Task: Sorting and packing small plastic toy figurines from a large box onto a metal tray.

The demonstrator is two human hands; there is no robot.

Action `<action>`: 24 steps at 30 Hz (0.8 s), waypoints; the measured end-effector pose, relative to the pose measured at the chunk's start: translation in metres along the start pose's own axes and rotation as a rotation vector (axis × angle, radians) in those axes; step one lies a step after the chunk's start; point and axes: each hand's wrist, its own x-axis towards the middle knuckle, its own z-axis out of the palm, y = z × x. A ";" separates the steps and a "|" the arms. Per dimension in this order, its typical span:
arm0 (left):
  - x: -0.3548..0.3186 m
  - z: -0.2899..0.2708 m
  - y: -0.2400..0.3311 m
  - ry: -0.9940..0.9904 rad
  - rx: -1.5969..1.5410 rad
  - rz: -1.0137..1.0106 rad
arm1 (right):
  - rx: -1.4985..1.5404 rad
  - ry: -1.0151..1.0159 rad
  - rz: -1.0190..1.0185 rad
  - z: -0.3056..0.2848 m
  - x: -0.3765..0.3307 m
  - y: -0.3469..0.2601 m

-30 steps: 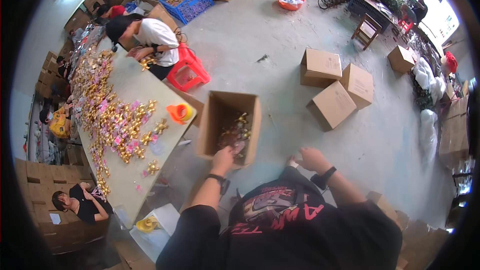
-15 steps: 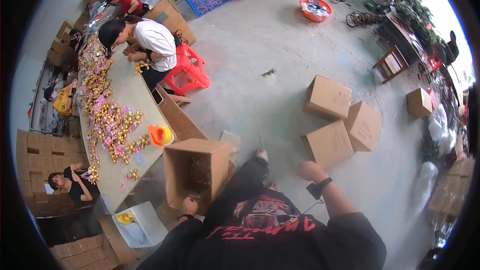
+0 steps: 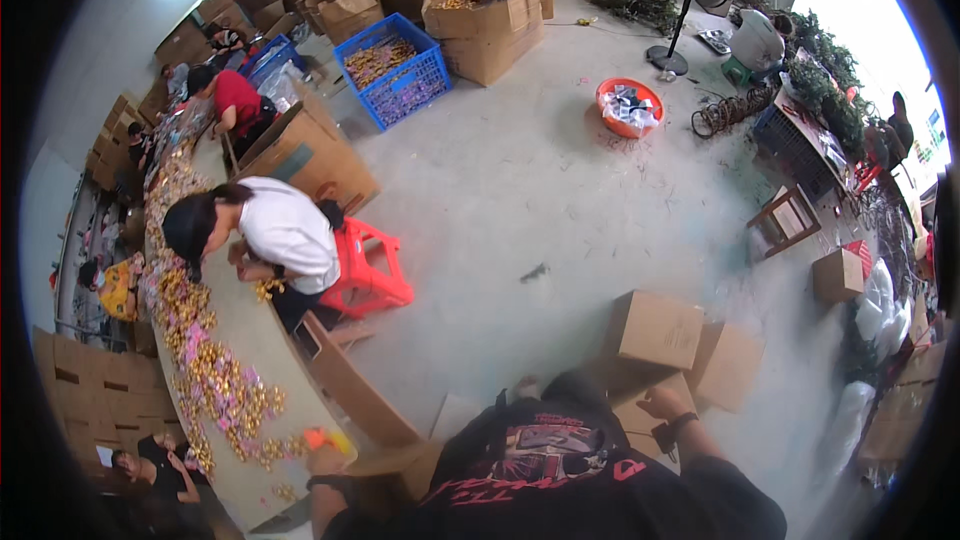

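Observation:
My left hand, a dark band on its wrist, grips the left corner of an open cardboard box that my black shirt mostly hides. The box stands against the long table, next to a small orange object. My right hand, with a black watch on the wrist, hangs out to the right with its fingers apart and nothing in it. It is just above a group of closed cartons on the concrete floor.
The table is strewn with gold and pink trinkets. A person in a white shirt sits at it on a red stool; others work further along. A blue crate, an orange basin, a fan and stacked cartons stand beyond.
The view has swung toward the far end of the room. The open box has slid under my body, with my left hand at its corner. My right hand has moved out over the closed cartons.

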 end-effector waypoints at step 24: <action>0.199 -0.720 0.798 -0.115 -0.475 -0.625 | 0.810 0.060 0.115 -0.643 0.675 0.028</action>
